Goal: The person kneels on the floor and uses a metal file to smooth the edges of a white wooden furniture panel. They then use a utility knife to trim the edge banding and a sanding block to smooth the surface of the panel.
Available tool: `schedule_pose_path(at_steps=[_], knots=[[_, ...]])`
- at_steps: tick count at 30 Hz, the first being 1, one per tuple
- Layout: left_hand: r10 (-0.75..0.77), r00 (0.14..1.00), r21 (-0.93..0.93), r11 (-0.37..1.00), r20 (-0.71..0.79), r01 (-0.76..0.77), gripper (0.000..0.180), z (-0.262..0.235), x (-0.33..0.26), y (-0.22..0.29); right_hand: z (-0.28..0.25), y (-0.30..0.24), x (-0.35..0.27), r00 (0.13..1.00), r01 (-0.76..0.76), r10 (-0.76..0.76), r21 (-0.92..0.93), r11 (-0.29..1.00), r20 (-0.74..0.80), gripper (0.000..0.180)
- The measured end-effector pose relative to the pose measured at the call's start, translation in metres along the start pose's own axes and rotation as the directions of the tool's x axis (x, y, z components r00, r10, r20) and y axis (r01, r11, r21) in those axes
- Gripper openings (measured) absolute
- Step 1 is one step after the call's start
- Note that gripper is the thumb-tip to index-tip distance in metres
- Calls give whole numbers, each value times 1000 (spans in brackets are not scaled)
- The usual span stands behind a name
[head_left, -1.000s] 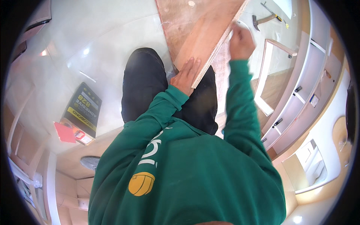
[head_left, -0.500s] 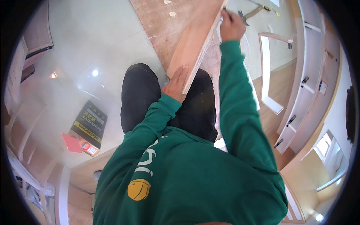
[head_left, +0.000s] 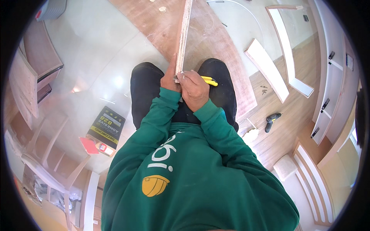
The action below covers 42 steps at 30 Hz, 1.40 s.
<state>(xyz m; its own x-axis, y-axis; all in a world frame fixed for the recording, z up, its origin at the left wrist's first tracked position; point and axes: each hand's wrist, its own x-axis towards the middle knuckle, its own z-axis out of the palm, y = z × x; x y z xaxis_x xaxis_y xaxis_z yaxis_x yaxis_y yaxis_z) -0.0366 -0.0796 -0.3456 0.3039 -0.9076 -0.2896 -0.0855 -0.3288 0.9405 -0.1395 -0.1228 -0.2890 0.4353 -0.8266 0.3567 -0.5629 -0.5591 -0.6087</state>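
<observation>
R hand [head_left: 195,89], far out along the board edge [head_left: 184,34] 1 s ago, is now pulled back close to the body, just beside the L hand [head_left: 170,77], both at the near end of the plywood strip. Yellow utility knife [head_left: 208,80] now shows in R hand's grip; earlier only a thin tool tip was visible. Board now runs straight away from the body vs slanting right. View has shifted too: cordless drill [head_left: 272,121] on the floor now in sight.

Bright daylight, sharp centre, heavy fisheye bend.
Glare spots shine on the pale floor [head_left: 115,81] toward nine o'clock; straight edges curve near the black rim.
</observation>
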Motion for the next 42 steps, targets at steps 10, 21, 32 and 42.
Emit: schedule_pose_path(at_steps=[10, 21, 32, 42], knots=[[58, 997, 249, 967, -46, -45, 67, 3, -1, 29, 27, 123, 199, 988, -116, 111, -41, 992, -109, 17], [-234, 972, -440, 873, 1, 210, 62, -23, -8, -48, 2, -6, 0, 988, -155, 150, 266, 951, 38, 16], [67, 997, 225, 973, -41, -56, 64, -11, 0, 13, 33, 130, 235, 971, -175, 175, 11, 984, -160, 18], [89, 995, 26, 996, -44, -88, 61, -14, 6, 2, -1, -22, -20, 993, 10, -20, 92, 996, 113, 20]])
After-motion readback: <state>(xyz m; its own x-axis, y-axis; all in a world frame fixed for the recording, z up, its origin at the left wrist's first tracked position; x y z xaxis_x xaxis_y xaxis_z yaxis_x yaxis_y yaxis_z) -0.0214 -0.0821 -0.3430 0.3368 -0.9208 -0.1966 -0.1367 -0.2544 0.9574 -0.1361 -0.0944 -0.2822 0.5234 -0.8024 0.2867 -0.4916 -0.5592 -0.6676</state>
